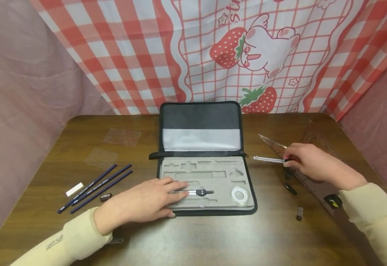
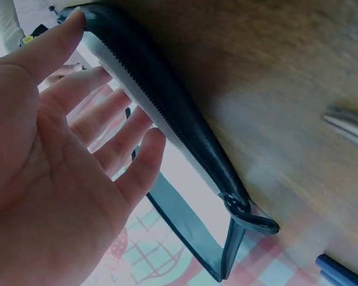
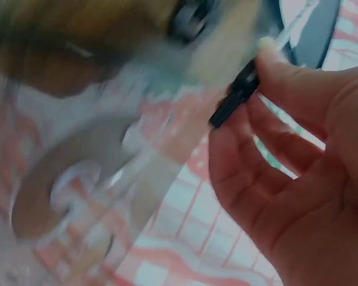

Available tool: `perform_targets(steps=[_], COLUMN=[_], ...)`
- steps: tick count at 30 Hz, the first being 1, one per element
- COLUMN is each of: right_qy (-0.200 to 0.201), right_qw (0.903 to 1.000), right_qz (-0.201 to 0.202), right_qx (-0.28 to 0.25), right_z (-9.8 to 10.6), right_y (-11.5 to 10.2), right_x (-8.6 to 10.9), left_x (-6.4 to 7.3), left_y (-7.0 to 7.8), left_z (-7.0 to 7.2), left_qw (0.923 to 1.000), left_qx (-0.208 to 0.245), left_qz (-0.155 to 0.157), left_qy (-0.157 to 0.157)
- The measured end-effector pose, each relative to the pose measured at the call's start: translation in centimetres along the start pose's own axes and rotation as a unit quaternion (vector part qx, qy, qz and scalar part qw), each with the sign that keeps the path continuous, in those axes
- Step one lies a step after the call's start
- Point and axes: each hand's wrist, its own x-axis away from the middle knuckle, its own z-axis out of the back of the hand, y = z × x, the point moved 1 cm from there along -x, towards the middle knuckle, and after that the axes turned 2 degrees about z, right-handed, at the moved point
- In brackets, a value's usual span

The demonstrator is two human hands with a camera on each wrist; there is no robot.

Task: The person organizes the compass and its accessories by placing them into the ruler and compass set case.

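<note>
My right hand (image 1: 308,162) pinches a compass (image 1: 268,159) by its black head, its silver legs pointing left toward the case. The right wrist view shows the compass's black top (image 3: 244,86) between thumb and fingers. A black zip case (image 1: 201,115) stands unzipped with its lid up. Its grey foam tray (image 1: 193,175) has shaped slots. In one lies a second compass (image 1: 201,192); a white ring-shaped item (image 1: 240,195) sits at the tray's right corner. My left hand (image 1: 153,197) rests over the tray's left front, fingers extended across the second compass's legs.
Blue pencils (image 1: 101,184), a white eraser (image 1: 75,189) and a sharpener (image 1: 105,197) lie at left, near clear plastic pieces (image 1: 121,137). Under and around the right arm are transparent drawing tools (image 1: 316,184), a small black part (image 1: 290,189) and a small tube (image 1: 299,213).
</note>
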Motion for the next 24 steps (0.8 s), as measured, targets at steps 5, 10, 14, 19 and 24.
perform_targets(steps=[5,10,14,19,24], right_qy=[0.028,0.022,0.015,0.003,-0.017], right_qw=[0.9992,0.9984,0.9974,0.9945,0.9908], right_qz=[0.010,0.008,0.043,0.095,0.127], right_qx=[-0.026,-0.052,-0.057,-0.043,-0.044], right_z=[-0.5,-1.2,-2.0,-3.3,-4.5], right_y=[-3.1,-7.8,-11.5,-15.2,-17.5], right_x=[-1.2,-3.2,-4.5,-6.1,-7.1], left_x=[0.0,0.4,0.8,1.5,1.7], left_y=[-0.8,-2.1,-2.8,-3.1,-3.1], left_z=[0.3,0.6,0.9,1.1,1.2], left_qw=[0.9975,0.9884,0.9869,0.9871,0.9896], left_qx=[0.071,0.150,0.156,0.152,0.135], left_qz=[0.000,0.020,0.035,0.048,0.045], left_qy=[-0.001,0.011,0.024,0.018,0.019])
